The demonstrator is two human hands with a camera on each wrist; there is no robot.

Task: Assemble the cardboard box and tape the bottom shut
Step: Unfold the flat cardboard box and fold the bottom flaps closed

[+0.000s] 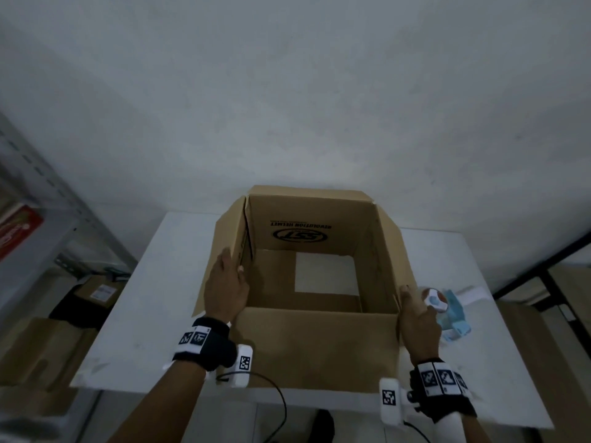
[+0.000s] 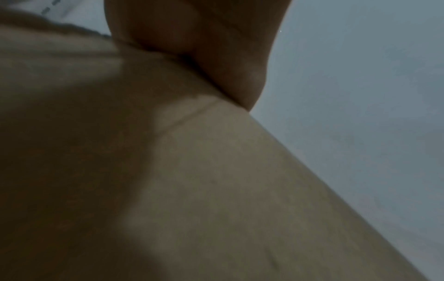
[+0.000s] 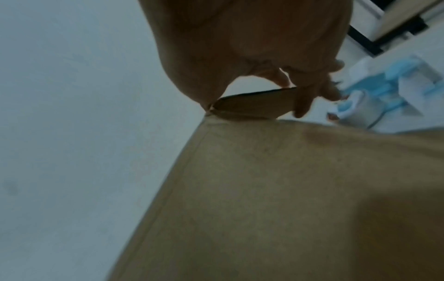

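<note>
A brown cardboard box point(image 1: 319, 343) stands upright on the white table point(image 1: 144, 314), top flaps splayed outward. At its bottom the flaps leave a square gap where the table shows. My left hand point(image 1: 225, 289) lies with straight fingers on the left flap, thumb at the fold; the left wrist view shows the palm point(image 2: 204, 38) against cardboard point(image 2: 216, 190). My right hand point(image 1: 417, 321) pinches the right flap at the near right corner, its edge caught between thumb and fingers point(image 3: 305, 102) above the box wall point(image 3: 288, 190). A blue and white tape dispenser point(image 1: 447, 311) point(image 3: 374, 95) lies just right of that hand.
A metal shelf point(image 1: 48, 203) stands at the left, with cardboard boxes point(image 1: 38, 346) on the floor beneath it. A black cable point(image 1: 281, 404) hangs below the table's near edge. A grey wall rises behind the table. A dark frame point(image 1: 543, 276) stands at the right.
</note>
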